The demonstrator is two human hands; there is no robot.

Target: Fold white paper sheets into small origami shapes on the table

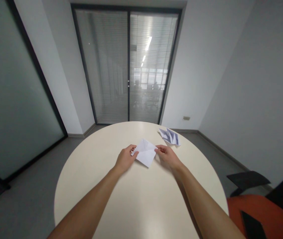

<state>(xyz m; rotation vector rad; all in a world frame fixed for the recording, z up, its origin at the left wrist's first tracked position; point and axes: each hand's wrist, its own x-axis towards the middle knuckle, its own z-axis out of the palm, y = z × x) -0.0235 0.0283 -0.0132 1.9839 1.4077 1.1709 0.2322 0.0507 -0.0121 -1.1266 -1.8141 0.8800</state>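
Note:
A white sheet of paper [145, 153], creased and squarish, is held at a slant with one corner toward me, just over the table. My left hand [127, 158] pinches its left corner between thumb and fingers. At the opposite corner, my right hand [167, 155] grips the paper the same way. Beyond my right hand lies a folded paper piece [170, 136] with several pointed flaps standing up. Whether the sheet's lower edge touches the table I cannot tell.
The round cream table [131, 205] fills the space before me. An orange chair [260, 212] with black armrests stands at the right. Behind the table is a glazed door [101, 66] with blinds, and a frosted glass panel [14, 93] is on the left.

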